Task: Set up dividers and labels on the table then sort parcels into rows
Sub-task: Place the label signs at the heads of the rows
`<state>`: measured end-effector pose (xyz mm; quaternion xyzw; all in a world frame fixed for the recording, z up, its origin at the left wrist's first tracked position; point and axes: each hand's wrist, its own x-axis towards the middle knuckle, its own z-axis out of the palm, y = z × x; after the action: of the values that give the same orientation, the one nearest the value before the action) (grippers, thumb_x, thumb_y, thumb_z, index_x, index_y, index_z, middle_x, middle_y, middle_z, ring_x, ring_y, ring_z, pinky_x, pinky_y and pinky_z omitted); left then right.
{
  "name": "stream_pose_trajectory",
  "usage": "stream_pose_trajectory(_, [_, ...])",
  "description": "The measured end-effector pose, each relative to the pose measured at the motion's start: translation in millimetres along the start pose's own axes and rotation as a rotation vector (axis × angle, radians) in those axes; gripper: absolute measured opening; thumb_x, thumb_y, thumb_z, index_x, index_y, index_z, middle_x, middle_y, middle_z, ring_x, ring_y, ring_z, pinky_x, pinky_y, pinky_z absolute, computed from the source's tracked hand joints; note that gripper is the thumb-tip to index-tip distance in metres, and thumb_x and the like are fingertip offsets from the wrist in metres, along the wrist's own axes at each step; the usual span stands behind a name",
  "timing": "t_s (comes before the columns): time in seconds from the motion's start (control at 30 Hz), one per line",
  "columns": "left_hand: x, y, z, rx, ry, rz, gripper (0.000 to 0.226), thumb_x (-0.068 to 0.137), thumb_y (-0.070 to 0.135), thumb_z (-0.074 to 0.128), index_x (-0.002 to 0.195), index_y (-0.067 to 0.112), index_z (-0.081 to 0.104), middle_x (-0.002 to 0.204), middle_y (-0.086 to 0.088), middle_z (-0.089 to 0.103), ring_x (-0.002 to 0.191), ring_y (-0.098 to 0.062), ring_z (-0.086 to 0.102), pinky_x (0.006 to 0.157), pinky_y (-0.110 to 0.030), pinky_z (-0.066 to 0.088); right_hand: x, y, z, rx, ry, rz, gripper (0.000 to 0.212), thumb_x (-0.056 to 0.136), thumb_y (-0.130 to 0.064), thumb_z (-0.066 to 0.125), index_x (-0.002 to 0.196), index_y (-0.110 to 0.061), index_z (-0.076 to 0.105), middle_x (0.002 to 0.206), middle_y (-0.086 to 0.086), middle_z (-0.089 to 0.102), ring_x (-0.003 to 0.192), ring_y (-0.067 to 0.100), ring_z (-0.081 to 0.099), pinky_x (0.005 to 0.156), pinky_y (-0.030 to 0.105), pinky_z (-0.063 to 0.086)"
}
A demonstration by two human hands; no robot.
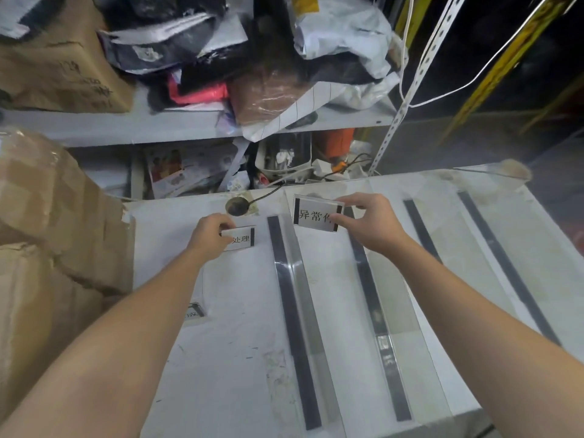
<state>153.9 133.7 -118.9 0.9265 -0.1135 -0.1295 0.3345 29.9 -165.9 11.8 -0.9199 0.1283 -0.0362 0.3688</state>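
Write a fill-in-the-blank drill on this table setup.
The left hand and right hand each pinch one ____.
The table carries ____ dividers with black strips.
The cardboard boxes stand to the person's ____.
Missing words: label, four, left.

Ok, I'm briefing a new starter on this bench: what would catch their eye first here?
Two hands at the far end: the right hand pinches the larger label, the left hand grips the smaller label. Black-striped clear dividers run down the white table, and a heap of parcels fills the shelf behind.
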Motion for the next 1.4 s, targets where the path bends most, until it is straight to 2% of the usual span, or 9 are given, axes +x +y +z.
stream_pose_trajectory(0.2, [-5.7, -2.5, 5.3, -0.025, 0.105, 0.030, 0.023, 0.081, -0.006, 0.074, 0.101, 0.004, 0.071, 0.100, -0.006, 0.064, 0.089, -0.022, 0.058, 0.082, -0.028, 0.044, -6.1, 9.7, -3.2, -0.010, -0.013, 0.041, 0.038, 0.086, -0.025, 0.077, 0.122, -0.014, 0.071, 0.120, 0.001, 0.070, 0.105, 0.012, 0.057, 0.082, 0.022, 0.042])
stream_pose_trajectory(0.37, [-6.7, 0.1, 5.1, -0.040, 0.100, 0.012, 0.023, 0.080, -0.008, 0.074, 0.101, 0.002, 0.072, 0.100, -0.006, 0.064, 0.091, -0.019, 0.057, 0.083, -0.026, 0.043, -12.6, 14.7, -10.9, -0.004, -0.011, 0.034, 0.033, 0.086, -0.025, 0.077, 0.118, -0.017, 0.072, 0.109, 0.004, 0.073, 0.103, 0.017, 0.060, 0.082, 0.024, 0.044])
stream_pose_trajectory(0.57, [-9.9, -2.3, 6.9, -0.030, 0.082, -0.120, 0.025, 0.082, -0.006, 0.072, 0.105, 0.004, 0.071, 0.109, -0.014, 0.067, 0.094, -0.030, 0.065, 0.086, -0.044, 0.057, -17.0, 19.2, -17.9, 0.011, -0.006, 0.024, 0.026, 0.085, -0.023, 0.077, 0.110, -0.019, 0.075, 0.111, -0.004, 0.074, 0.103, 0.012, 0.062, 0.092, 0.031, 0.052])
stream_pose_trajectory(0.77, [-17.9, 25.0, -6.4, 0.057, 0.061, -0.101, 0.040, 0.081, 0.001, 0.075, 0.120, 0.006, 0.067, 0.120, -0.011, 0.065, 0.111, -0.027, 0.060, 0.094, -0.041, 0.053, -27.3, 24.8, -33.8, 0.029, -0.009, 0.007, 0.027, 0.086, -0.021, 0.077, 0.112, -0.017, 0.076, 0.115, -0.004, 0.073, 0.105, 0.013, 0.062, 0.092, 0.030, 0.050])
stream_pose_trajectory(0.83, [-22.5, 40.4, -13.2, 0.110, 0.081, -0.080, 0.042, 0.082, 0.006, 0.075, 0.123, 0.009, 0.066, 0.121, -0.010, 0.066, 0.112, -0.027, 0.060, 0.094, -0.038, 0.051, -33.8, 26.5, -43.7, 0.039, -0.015, -0.009, 0.026, 0.086, -0.021, 0.077, 0.112, -0.017, 0.076, 0.115, -0.004, 0.073, 0.102, 0.010, 0.061, 0.090, 0.028, 0.049])
stream_pose_trajectory(1.0, [-40.0, 105.5, -17.2, 0.197, 0.126, -0.096, 0.034, 0.088, 0.010, 0.066, 0.122, 0.008, 0.065, 0.114, -0.013, 0.066, 0.102, -0.033, 0.061, 0.081, -0.037, 0.050, -54.7, 46.6, -79.8, 0.034, -0.021, -0.055, 0.030, 0.087, -0.022, 0.076, 0.116, -0.014, 0.074, 0.119, -0.001, 0.071, 0.103, 0.005, 0.055, 0.090, 0.020, 0.038])
stream_pose_trajectory(1.13, [-60.5, 163.3, -7.0, 0.266, 0.187, -0.089, 0.026, 0.086, 0.014, 0.064, 0.111, 0.006, 0.068, 0.104, -0.014, 0.069, 0.099, -0.037, 0.061, 0.084, -0.044, 0.054, -67.6, 80.9, -119.5, 0.037, -0.012, -0.083, 0.034, 0.085, -0.024, 0.078, 0.116, -0.012, 0.073, 0.119, 0.001, 0.071, 0.110, 0.012, 0.061, 0.093, 0.023, 0.042])
stream_pose_trajectory(1.27, [-88.4, 226.0, 19.4, 0.358, 0.217, -0.080, 0.033, 0.084, 0.022, 0.064, 0.116, 0.016, 0.067, 0.112, -0.009, 0.068, 0.104, -0.034, 0.061, 0.083, -0.041, 0.054, -80.4, 122.9, -168.5, 0.061, -0.010, -0.081, 0.036, 0.085, -0.025, 0.078, 0.117, -0.011, 0.072, 0.103, -0.005, 0.067, 0.100, 0.011, 0.059, 0.088, 0.022, 0.042])
stream_pose_trajectory(1.4, [-107.8, 287.8, 58.4, 0.331, 0.191, -0.063, 0.027, 0.081, 0.028, 0.062, 0.107, 0.019, 0.065, 0.108, -0.007, 0.065, 0.109, -0.032, 0.060, 0.087, -0.042, 0.052, -91.4, 159.3, -223.5, 0.070, -0.006, -0.105, 0.034, 0.085, -0.022, 0.078, 0.117, -0.011, 0.072, 0.108, -0.008, 0.066, 0.104, 0.006, 0.055, 0.094, 0.023, 0.041])
